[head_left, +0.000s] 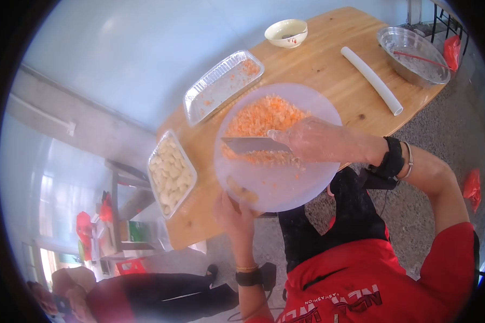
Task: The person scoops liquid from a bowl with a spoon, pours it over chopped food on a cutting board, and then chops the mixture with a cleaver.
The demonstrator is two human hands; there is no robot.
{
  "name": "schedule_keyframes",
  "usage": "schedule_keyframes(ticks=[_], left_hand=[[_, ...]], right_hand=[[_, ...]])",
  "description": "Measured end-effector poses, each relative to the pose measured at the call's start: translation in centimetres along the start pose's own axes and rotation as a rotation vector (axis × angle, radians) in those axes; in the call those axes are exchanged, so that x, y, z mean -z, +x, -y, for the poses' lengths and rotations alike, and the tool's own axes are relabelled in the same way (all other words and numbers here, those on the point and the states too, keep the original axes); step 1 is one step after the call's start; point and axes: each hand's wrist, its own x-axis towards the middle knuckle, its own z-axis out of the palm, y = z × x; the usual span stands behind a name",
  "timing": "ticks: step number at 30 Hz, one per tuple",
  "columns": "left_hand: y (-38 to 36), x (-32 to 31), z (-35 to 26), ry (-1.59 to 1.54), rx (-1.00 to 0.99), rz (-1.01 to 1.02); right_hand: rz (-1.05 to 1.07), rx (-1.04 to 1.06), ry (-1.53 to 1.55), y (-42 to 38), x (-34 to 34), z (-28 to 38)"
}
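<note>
A round white cutting board carries a pile of finely chopped orange and pale food. My right hand is closed round the handle end of a knife, whose broad blade points left and lies across the chopped food. The handle itself is hidden in the hand. At the board's lower left edge is my left hand, its fingers at the rim and partly under it; whether they grip the board is hard to make out.
On the wooden table are a foil tray with orange scraps, a tray of pale dough pieces, a patterned bowl, a white rolling tube and a large basin with a red stick. Another person is at lower left.
</note>
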Motion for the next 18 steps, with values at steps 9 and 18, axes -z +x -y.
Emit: schedule_keyframes(ticks=[9, 18], left_hand=[[1.1, -1.3, 0.4, 0.147, -0.077, -0.012], [4.3, -0.9, 3.1, 0.031, 0.059, 0.112]], right_hand=[[0.040, -0.088, -0.122, 0.4, 2.7, 0.1], [0.061, -0.166, -0.133, 0.5, 1.7, -0.1]])
